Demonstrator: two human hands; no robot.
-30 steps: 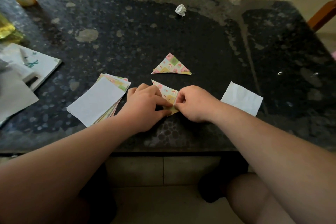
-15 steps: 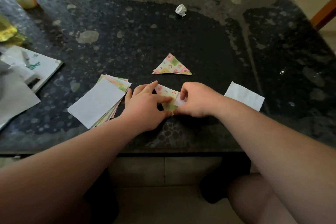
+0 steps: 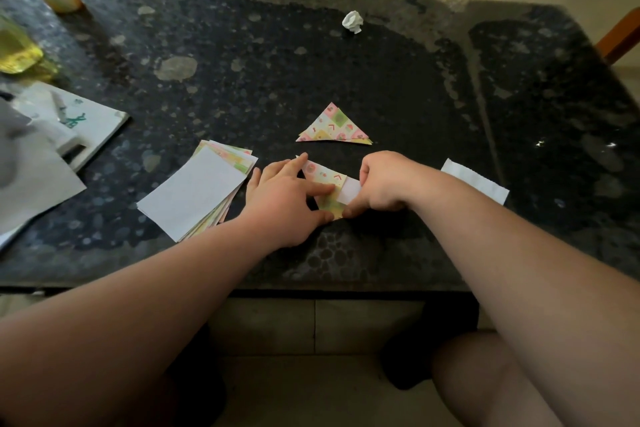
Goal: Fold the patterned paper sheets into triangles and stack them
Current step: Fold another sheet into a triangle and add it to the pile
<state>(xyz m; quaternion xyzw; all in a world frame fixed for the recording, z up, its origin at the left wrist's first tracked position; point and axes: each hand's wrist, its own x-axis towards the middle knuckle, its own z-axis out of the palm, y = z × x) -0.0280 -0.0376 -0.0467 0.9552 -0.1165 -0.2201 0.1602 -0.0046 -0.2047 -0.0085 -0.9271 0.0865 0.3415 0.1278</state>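
Observation:
A partly folded patterned sheet [image 3: 325,177] lies on the dark table between my hands. My left hand [image 3: 287,198] presses it flat with straight fingers. My right hand [image 3: 384,184] pinches its right corner and turns it over, so the white underside shows. A finished patterned triangle [image 3: 334,126] lies just beyond them. A stack of unfolded patterned sheets [image 3: 201,191], white side up, sits to the left of my left hand.
A white paper piece [image 3: 476,180] lies right of my right wrist. A crumpled white ball [image 3: 352,21] sits far back. White papers and a booklet [image 3: 69,125] cover the left side. The table's front edge [image 3: 311,284] runs below my hands.
My right hand has lifted the sheet's right corner and folded it leftward, exposing its white underside. My left hand's fingers have straightened onto the sheet.

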